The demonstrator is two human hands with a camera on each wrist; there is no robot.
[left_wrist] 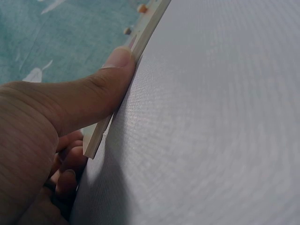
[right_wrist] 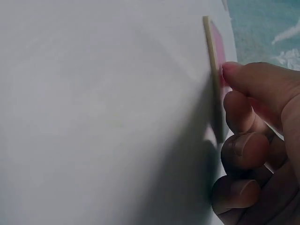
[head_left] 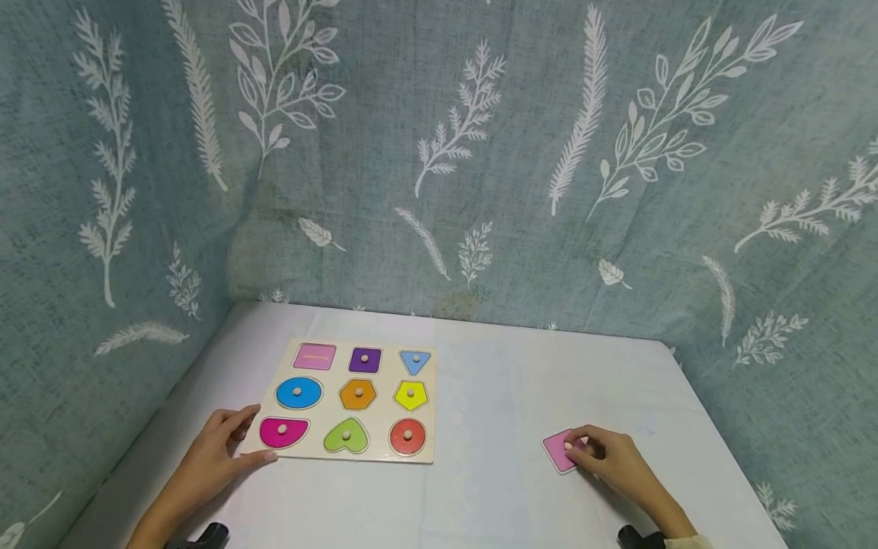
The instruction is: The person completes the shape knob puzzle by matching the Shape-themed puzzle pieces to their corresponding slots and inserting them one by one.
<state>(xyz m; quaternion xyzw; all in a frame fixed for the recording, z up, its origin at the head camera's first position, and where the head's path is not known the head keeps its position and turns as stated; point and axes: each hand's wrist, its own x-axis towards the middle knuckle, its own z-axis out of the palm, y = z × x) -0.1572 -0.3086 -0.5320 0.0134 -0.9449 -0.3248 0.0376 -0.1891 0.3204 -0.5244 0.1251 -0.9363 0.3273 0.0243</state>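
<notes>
A wooden shape puzzle board (head_left: 315, 455) lies flat on the left part of the table. My left hand (head_left: 218, 448) holds it at its near left corner, thumb along the front edge (left_wrist: 123, 89) and fingers at the left side. Out to the right, my right hand (head_left: 613, 461) pinches a pink rectangular puzzle piece (head_left: 557, 451) from above between thumb and fingertips. The piece's wooden edge (right_wrist: 212, 51) is tilted in the right wrist view and casts a shadow on the cloth. Its knob is hidden by the fingers.
Several knobbed pieces sit in the board, among them a purple square (head_left: 365, 361), a blue oval (head_left: 299, 393) and a red circle (head_left: 408, 437). At the top left, a pink rectangular recess (head_left: 315, 356) holds no piece. Leaf-patterned cloth (head_left: 439, 152) surrounds the white table (head_left: 494, 396).
</notes>
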